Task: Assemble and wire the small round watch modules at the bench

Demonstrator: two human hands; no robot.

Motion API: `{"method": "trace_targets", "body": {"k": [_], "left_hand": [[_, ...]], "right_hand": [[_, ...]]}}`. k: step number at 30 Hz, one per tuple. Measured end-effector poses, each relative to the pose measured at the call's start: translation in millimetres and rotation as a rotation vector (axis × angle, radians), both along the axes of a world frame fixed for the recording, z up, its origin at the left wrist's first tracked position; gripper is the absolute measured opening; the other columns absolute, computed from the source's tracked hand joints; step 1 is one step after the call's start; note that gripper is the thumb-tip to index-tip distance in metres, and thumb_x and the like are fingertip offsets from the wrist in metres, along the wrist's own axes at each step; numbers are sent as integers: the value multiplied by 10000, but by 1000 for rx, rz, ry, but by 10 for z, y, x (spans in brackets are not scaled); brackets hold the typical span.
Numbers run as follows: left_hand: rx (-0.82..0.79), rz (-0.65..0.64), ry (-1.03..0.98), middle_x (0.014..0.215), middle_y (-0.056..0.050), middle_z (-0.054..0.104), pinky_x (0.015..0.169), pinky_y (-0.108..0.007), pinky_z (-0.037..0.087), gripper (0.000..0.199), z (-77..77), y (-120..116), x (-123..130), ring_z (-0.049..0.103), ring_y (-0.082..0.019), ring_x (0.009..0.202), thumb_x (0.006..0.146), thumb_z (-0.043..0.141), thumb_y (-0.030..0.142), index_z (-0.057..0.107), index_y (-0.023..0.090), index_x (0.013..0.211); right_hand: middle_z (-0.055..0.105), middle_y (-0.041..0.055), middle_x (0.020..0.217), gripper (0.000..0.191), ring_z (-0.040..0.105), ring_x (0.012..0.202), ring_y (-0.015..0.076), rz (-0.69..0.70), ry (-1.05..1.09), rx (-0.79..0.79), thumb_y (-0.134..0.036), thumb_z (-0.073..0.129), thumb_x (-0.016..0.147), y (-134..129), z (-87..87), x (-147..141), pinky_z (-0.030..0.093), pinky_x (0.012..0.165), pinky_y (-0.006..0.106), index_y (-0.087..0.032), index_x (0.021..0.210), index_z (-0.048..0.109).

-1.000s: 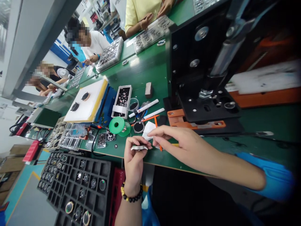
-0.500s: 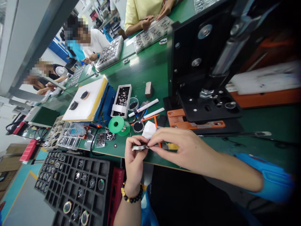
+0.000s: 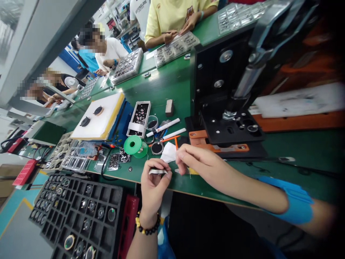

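My left hand is closed around a thin, round silver-rimmed piece that looks like a watch case, held edge-on above the bench's near edge. Its far side is hidden by the fingers. Just to the right, my right hand is apart from that piece, fingers curled together; whatever they may pinch is hidden. Beside its fingertips lie a white paper or cloth and an orange stick-like tool. A round dark-faced part and a green solder spool are left of these.
A black press stands to the right. Beyond the spool are a parts tray and a white-topped blue box. Compartment trays with watch parts sit low at left. Other people work across the green bench.
My right hand has come away from the silver-rimmed piece, moving slightly right, and its fingers have curled in. My left hand still holds the piece. The camera view has shifted a little.
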State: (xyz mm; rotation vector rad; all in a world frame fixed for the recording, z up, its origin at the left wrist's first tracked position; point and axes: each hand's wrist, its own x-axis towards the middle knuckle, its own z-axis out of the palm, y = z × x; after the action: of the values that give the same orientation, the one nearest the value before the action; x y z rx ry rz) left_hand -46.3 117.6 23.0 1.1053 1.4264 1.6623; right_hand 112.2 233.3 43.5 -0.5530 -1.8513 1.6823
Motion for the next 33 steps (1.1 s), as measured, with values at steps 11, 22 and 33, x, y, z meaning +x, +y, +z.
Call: {"method": "trace_targets", "body": {"k": [11,22,33], "left_hand": [[53,-15,30,939,-24,616,775,-253,537,218,-13,-12,-10,647,-151,860,855,812,135,621,216,923],[8,47,-67,921,-15,678,627,-193,532,319,-96,-36,-34,657,-131,764,806,879,219,579,210,915],[-71,116,-60,796,11,646,557,-165,537,420,-137,-51,-37,608,-120,647,700,952,379,603,202,851]], "right_hand": [[723,22,816,213,690,715,173,-79,30,-113,-392,769,849,7,59,-78,568,668,305,-207,856,665],[689,-6,810,253,651,755,149,22,-47,-167,-424,785,873,15,-39,-75,528,693,271,-203,881,661],[694,-20,862,422,665,823,132,99,17,-150,-485,913,728,10,-130,-35,533,796,228,-185,941,706]]}}
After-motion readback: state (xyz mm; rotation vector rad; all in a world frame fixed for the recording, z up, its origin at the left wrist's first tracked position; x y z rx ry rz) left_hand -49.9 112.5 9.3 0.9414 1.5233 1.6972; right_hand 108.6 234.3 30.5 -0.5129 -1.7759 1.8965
